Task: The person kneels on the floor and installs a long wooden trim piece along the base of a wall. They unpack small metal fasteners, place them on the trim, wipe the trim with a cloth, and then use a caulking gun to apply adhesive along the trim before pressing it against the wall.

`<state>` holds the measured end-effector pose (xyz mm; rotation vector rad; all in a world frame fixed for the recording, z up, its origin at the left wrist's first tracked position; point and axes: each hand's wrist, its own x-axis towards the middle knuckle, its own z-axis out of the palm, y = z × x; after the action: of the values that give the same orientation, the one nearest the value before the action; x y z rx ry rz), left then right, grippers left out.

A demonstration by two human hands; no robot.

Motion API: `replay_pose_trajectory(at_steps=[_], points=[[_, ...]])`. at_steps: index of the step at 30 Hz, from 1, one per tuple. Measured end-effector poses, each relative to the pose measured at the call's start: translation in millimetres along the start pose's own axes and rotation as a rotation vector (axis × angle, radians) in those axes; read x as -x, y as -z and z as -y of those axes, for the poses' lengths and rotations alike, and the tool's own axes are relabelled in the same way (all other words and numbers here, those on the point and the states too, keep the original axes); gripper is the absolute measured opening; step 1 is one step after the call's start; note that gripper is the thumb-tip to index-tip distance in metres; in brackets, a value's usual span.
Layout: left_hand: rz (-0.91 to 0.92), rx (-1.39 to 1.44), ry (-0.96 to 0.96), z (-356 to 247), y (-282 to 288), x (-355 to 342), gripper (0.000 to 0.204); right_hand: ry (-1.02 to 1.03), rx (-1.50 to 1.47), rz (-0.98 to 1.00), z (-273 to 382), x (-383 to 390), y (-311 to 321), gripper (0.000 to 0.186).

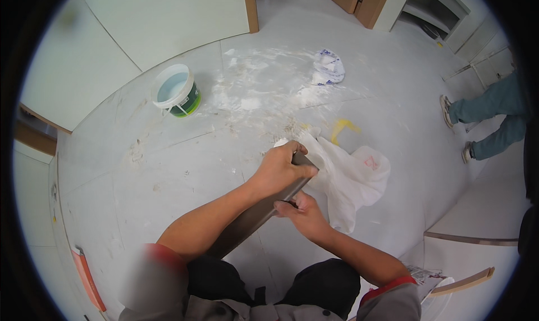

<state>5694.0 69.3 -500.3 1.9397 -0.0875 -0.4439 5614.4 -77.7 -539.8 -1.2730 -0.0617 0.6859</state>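
A long dark grey-brown board or profile [250, 223] runs diagonally from low in front of me toward the middle. My left hand [286, 172] grips it near its far end, fingers over the edge. Just below, my right hand [297, 211] holds the same piece by its near right edge. A crumpled white sack [353, 186] lies on the floor just beyond my hands.
A white-and-green bucket [191, 105] stands at upper left, a small printed bag [328, 68] amid white powder patches further back. Another person's legs [488, 105] are at the right. A red tool [87, 276] lies at lower left, a wooden stick [460, 281] at lower right.
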Motion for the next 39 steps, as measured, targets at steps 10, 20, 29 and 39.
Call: replay_pose_trajectory(at_steps=[10, 20, 29, 39], points=[[0.146, 1.007, -0.021, 38, 68, -14, 0.056, -0.084, -0.022, 0.052, -8, -25, 12, 0.022], [0.168, 0.491, 0.024, 75, 24, -47, 0.069, -0.265, -0.061, 0.137, -36, -15, 34, 0.029], [-0.113, -1.058, -0.723, 82, -47, -99, 0.018, -0.283, 0.039, 0.129, -31, 21, 60, 0.032], [0.004, -1.119, -0.560, 77, -11, -91, 0.026, -0.255, -0.064, 0.103, -34, 17, 57, 0.030]])
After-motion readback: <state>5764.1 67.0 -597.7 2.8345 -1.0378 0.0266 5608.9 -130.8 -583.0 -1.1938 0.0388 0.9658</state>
